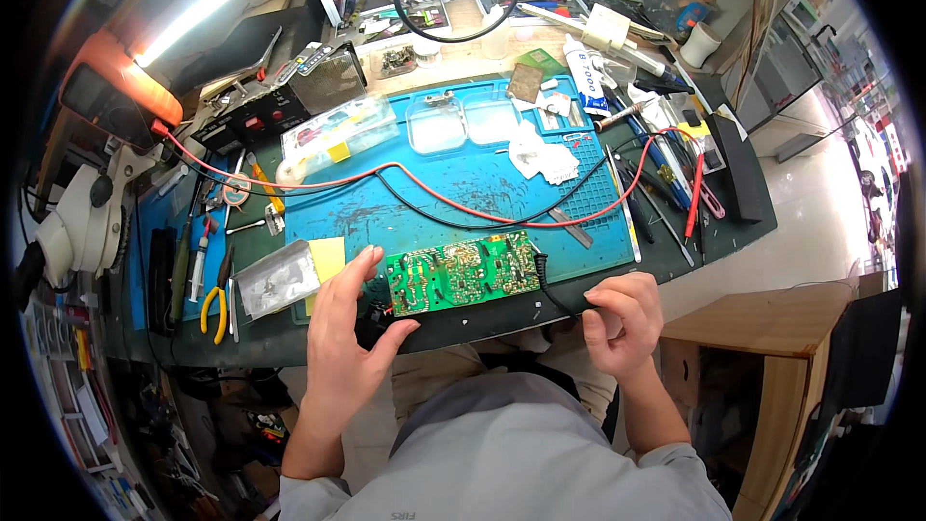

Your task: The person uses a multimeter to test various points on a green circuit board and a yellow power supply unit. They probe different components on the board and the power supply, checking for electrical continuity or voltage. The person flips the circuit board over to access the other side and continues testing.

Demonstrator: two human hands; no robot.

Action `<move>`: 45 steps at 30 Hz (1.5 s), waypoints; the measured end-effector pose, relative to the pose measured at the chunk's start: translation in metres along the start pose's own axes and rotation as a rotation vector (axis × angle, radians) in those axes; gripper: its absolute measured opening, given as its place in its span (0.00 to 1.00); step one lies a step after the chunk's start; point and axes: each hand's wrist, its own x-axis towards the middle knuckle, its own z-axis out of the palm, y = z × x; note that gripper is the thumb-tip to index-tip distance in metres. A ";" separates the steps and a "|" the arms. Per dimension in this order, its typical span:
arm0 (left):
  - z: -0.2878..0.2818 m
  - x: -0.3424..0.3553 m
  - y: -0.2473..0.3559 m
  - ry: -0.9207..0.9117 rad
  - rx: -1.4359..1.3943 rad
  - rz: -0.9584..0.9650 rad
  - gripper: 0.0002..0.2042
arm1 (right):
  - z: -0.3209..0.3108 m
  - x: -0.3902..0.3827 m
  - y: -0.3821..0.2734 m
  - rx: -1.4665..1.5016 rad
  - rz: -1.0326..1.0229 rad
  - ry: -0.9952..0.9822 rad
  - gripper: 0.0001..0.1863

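A long green circuit board (463, 273), its soldered side up, lies near the front edge of the bench. My left hand (347, 323) is at the board's left end, thumb and fingers spread apart around a dark part there. Nothing shows gripped in it. From the board's right end runs a black cable (548, 291) with a ribbed sleeve, toward my right hand (625, 323). That hand is closed beyond the bench edge, its fingers curled toward the thumb. Whether the cable passes into the fingers or behind them I cannot tell.
Red and black meter leads (424, 189) loop across the blue mat (338, 222) from an orange multimeter (121, 87). Yellow-handled pliers (214, 314) and a clear bag (277, 280) lie at left. Plastic boxes (436, 125), white tissue (540, 156) and several tools lie behind and right.
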 end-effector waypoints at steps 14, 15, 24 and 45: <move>0.002 0.004 -0.011 -0.008 -0.081 0.012 0.45 | -0.003 0.006 -0.009 -0.079 0.028 -0.076 0.12; 0.002 0.004 -0.012 -0.010 -0.074 0.014 0.45 | -0.002 0.005 -0.009 -0.086 0.035 -0.084 0.12; -0.003 0.012 -0.010 -0.002 -0.107 0.030 0.48 | -0.001 0.010 -0.013 -0.084 0.034 -0.087 0.11; -0.025 0.056 0.010 -0.133 -0.023 -0.372 0.29 | 0.002 0.095 -0.008 -0.002 0.287 -0.107 0.03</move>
